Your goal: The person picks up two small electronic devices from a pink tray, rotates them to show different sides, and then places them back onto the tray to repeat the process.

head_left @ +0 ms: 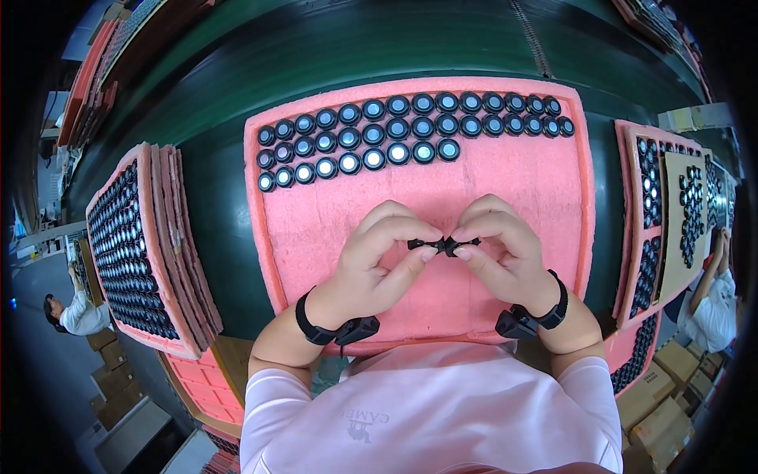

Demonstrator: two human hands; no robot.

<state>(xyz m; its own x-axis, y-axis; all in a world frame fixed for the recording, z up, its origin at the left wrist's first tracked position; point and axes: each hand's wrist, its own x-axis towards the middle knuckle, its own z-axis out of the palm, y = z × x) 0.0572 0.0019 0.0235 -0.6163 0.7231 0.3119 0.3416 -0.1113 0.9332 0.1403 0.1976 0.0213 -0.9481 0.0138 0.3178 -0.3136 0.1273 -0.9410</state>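
Observation:
Over the middle of a pink foam tray, my two hands meet fingertip to fingertip. My left hand pinches a small black part between thumb and fingers. A second small black part is gripped in the same way by my right hand. The two parts touch or nearly touch; whether they are joined I cannot tell, as my fingers cover much of them. Along the tray's far side stand round black pieces with shiny pale tops, in two full rows and a shorter third row.
The tray rests on a green surface. At the left leans a stack of pink foam trays filled with black pieces. More filled trays and a brown board stand at the right. Other people work at both sides, near cardboard boxes.

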